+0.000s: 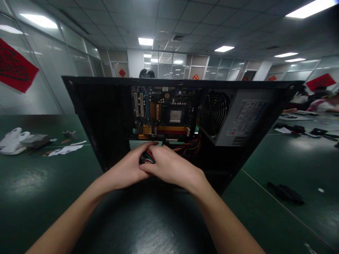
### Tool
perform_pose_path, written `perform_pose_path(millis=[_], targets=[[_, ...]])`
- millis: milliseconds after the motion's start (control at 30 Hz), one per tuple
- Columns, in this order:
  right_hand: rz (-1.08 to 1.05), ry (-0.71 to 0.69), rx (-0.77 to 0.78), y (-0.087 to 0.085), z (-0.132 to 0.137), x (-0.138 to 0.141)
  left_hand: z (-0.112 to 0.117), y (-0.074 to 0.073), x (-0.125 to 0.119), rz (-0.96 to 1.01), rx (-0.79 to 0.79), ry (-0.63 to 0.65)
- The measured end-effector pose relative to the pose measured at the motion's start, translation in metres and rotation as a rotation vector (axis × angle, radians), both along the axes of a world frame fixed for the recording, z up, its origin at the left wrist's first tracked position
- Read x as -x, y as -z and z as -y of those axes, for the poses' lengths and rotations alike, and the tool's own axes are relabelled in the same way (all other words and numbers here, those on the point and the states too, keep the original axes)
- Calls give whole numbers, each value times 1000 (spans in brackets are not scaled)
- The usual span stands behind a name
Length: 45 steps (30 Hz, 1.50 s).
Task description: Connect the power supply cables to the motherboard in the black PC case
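Cables [148,158] — between both hands [168,163]

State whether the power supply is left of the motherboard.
No: the power supply sits to the right of the motherboard.

An open computer case [108,120] stands on a green tabletop [39,183]; the left hand [131,164] and right hand [169,162] meet around multicoloured wires [148,158], below the motherboard [164,121] and power supply [229,134].

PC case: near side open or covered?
Open. No panel covers the near side of the PC case; the motherboard and power supply show directly inside.
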State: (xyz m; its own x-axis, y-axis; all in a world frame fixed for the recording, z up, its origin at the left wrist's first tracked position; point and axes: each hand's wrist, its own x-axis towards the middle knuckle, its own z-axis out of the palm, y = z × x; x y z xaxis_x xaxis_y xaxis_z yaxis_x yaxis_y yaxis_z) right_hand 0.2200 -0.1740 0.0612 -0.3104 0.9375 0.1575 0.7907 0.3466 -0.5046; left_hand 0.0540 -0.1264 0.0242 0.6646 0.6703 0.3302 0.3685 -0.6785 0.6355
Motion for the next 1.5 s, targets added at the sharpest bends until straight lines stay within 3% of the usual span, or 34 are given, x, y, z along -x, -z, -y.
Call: perform_pose_path(millis=[200,333,433,867,1500], targets=[[-109,-210,62,22,-32,-11,-7,1,2,-104,-132,14],[-154,-290,218,45,-56,-18,-12,0,3,-199,-114,18],[-164,-315,246,52,-62,-18,-13,-1,4,-215,-89,18],[-186,-342,277,48,-47,-20,-7,-6,0,-245,-8,-57],[-207,-351,220,49,-43,-17,4,-9,1,-119,119,-38]])
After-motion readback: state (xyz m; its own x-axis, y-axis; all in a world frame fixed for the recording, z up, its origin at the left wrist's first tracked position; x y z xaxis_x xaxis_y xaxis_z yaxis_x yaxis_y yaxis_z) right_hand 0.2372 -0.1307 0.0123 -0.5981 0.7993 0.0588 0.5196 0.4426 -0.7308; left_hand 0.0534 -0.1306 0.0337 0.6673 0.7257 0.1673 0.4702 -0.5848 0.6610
